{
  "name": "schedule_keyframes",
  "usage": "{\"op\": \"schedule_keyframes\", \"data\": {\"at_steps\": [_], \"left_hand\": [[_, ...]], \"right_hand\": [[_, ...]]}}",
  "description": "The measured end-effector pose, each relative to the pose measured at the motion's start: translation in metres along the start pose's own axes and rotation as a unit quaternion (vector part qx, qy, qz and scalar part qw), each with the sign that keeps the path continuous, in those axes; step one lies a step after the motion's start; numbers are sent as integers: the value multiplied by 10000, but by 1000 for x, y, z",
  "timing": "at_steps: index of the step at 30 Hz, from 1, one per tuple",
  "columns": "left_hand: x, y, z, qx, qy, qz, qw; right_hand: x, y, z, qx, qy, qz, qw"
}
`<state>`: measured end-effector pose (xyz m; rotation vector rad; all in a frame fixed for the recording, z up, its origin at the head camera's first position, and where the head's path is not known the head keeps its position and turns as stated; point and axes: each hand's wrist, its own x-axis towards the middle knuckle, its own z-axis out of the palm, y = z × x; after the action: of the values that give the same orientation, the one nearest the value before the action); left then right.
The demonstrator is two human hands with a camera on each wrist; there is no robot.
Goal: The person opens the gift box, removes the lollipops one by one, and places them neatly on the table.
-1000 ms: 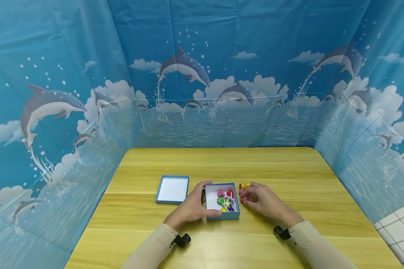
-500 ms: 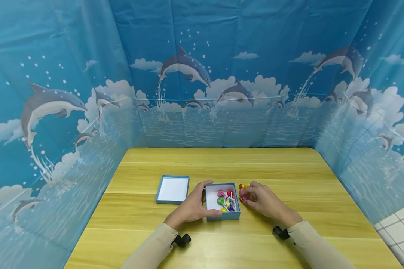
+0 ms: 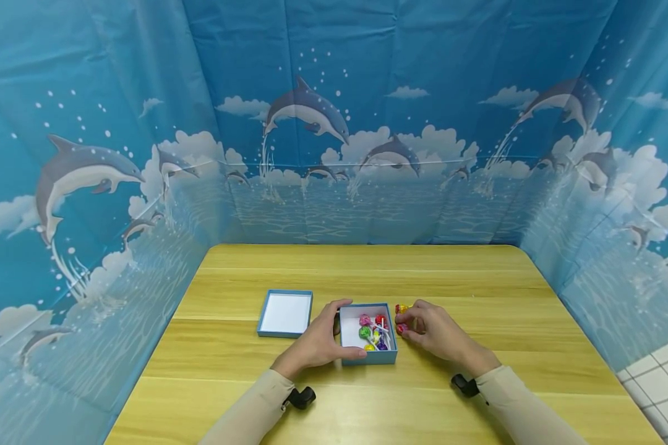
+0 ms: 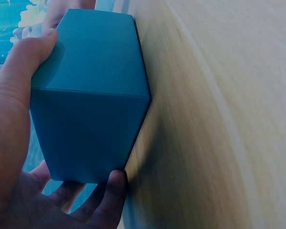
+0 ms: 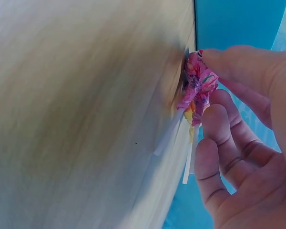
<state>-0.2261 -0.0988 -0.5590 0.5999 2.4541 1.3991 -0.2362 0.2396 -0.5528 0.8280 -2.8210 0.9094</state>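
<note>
A small blue box (image 3: 370, 358) with a white inside stands on the table, holding several wrapped lollipops (image 3: 365, 332). My left hand (image 3: 318, 341) grips it from the left, thumb on the near wall and fingers round the far left corner. The left wrist view shows the box's plain outer walls (image 4: 90, 133) between thumb and fingers. Just right of the box, my right hand (image 3: 438, 332) pinches a pink-wrapped lollipop (image 5: 208, 82) between thumb and fingertips. Another pink lollipop (image 3: 402, 329) and a yellow-and-red one (image 3: 402, 308) lie beside it, partly hidden by the fingers.
The box's lid (image 3: 286, 313), white inside up, lies left of the left hand. A yellow wood-grain table (image 3: 362, 272) spreads under everything. Blue dolphin-print curtains (image 3: 334, 204) hang along its back and sides.
The right hand's fingertips have shifted very slightly among the lollipops beside the box. The left hand, the box and the lid stay where they were.
</note>
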Motion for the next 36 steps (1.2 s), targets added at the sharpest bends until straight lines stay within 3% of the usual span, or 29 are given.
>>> {"op": "schedule_keyframes", "data": {"at_steps": [29,36], "left_hand": [[1,-4,0,-159,-30,106,9998],[-1,-3,0,-95,2,76,9999]], "right_hand": [[8,-29,-8,-144,515,17,9986],[15,-42,-11,-319,562,-268,9976]]}}
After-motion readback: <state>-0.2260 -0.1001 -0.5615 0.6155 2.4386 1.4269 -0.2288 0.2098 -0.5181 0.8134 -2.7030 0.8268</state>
